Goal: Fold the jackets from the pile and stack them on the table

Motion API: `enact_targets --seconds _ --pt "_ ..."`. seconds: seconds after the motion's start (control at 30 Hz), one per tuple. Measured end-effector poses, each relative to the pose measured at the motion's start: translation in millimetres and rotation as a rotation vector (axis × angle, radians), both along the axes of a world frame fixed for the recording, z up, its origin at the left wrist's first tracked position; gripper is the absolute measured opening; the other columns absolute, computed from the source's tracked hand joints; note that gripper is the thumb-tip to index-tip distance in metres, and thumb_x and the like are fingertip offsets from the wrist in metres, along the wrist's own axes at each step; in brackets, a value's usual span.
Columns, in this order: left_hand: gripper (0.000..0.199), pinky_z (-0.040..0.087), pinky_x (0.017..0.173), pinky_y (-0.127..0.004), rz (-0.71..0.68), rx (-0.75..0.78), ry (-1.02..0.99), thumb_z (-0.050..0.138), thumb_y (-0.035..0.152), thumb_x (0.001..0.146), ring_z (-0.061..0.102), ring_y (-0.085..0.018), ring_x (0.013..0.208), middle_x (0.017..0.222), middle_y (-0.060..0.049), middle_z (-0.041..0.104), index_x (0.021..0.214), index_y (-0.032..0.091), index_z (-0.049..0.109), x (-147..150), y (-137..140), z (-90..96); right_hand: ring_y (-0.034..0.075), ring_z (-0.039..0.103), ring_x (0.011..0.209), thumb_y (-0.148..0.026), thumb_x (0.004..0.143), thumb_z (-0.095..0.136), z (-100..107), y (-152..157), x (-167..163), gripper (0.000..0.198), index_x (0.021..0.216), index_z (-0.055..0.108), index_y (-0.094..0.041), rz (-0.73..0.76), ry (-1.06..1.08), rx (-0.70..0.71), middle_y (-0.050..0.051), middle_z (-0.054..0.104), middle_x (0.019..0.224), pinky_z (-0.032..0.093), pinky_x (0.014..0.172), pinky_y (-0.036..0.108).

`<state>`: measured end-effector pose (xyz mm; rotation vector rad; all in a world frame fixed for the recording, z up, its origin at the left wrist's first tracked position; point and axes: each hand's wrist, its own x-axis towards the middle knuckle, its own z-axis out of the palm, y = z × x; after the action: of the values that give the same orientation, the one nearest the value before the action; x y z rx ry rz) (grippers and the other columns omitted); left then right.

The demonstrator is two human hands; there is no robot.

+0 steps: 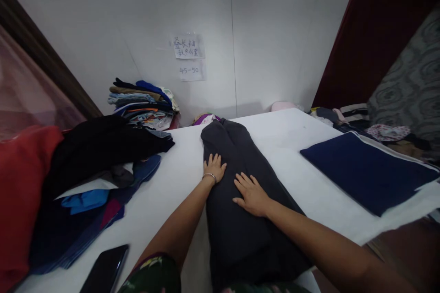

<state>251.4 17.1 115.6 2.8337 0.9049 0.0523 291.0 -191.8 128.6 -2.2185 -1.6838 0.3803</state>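
A long dark grey garment (247, 238) lies lengthwise on the white table (182, 160), narrow at its far end and wider toward me. Its exact kind is hard to tell from how it is folded. My left hand (215, 169) rests flat on its left edge, fingers spread, with a bracelet at the wrist. Close by, my right hand (252, 195) lies palm down on the middle of the cloth, fingers apart. Neither hand grips the fabric. The near end of the garment reaches the table's front edge by my body.
A loose heap of clothes (92, 155) covers the left side, with a phone (105, 269) in front. Behind it stands a folded stack (144, 103). Folded navy cloth (367, 169) lies at the right. More clothes (388, 132) sit beyond the table. Paper notes (189, 57) hang on the wall.
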Motion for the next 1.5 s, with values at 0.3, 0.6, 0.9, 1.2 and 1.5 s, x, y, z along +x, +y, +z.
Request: enact_targets --seconds 0.3,0.6,0.9,1.2,1.5 --pt "0.06 0.024 0.113 -0.043 0.16 -0.127 -0.2 0.052 0.04 0.085 0.023 -0.031 0.14 0.15 -0.018 0.03 0.136 0.009 0.045 -59.7 -25.1 0.1 0.029 0.031 0.137 -0.036 0.084 0.054 2.7 -48.8 72.2 0.052 0.132 0.052 -0.017 -0.407 0.133 0.302 0.013 0.039 0.146 0.024 0.112 0.047" --pt "0.061 0.047 0.098 -0.036 0.456 -0.967 -0.759 0.075 0.025 0.071 0.06 -0.023 0.112 0.124 -0.014 0.061 0.125 0.015 0.049 -103.1 -64.8 12.7 0.025 0.066 0.095 -0.044 0.074 0.067 -4.7 -106.9 69.1 0.086 0.146 0.027 -0.018 -0.742 0.932 0.267 0.013 0.061 0.121 0.052 0.084 0.039" --pt "0.046 0.058 0.079 -0.037 0.416 -1.274 -0.61 0.074 0.018 0.069 0.069 -0.024 0.089 0.102 -0.011 0.072 0.113 0.014 0.058 -123.6 -89.6 24.9 0.022 0.068 0.068 -0.03 0.068 0.07 8.6 -121.4 34.6 0.033 0.097 0.062 -0.019 -0.593 1.421 0.286 0.008 0.072 0.083 0.054 0.068 0.038" --pt "0.057 0.058 0.063 -0.037 0.497 -1.155 -0.425 0.082 0.023 0.049 0.069 -0.025 0.064 0.074 -0.004 0.073 0.1 0.017 0.057 -179.3 -0.7 67.5 0.023 0.067 0.089 -0.024 0.057 0.074 -2.9 -75.1 -92.7 0.041 0.097 0.064 -0.022 -0.426 1.696 0.365 0.001 0.073 0.094 0.049 0.088 0.04" --pt "0.054 0.058 0.069 -0.037 0.485 -1.085 -0.335 0.084 0.027 0.039 0.07 -0.026 0.07 0.072 -0.003 0.072 0.086 0.019 0.059 -195.4 13.8 60.6 0.016 0.065 0.081 -0.042 0.08 0.063 7.4 -51.0 -19.5 0.034 0.102 0.06 -0.017 -0.329 1.724 0.184 0.006 0.069 0.093 0.048 0.087 0.037"
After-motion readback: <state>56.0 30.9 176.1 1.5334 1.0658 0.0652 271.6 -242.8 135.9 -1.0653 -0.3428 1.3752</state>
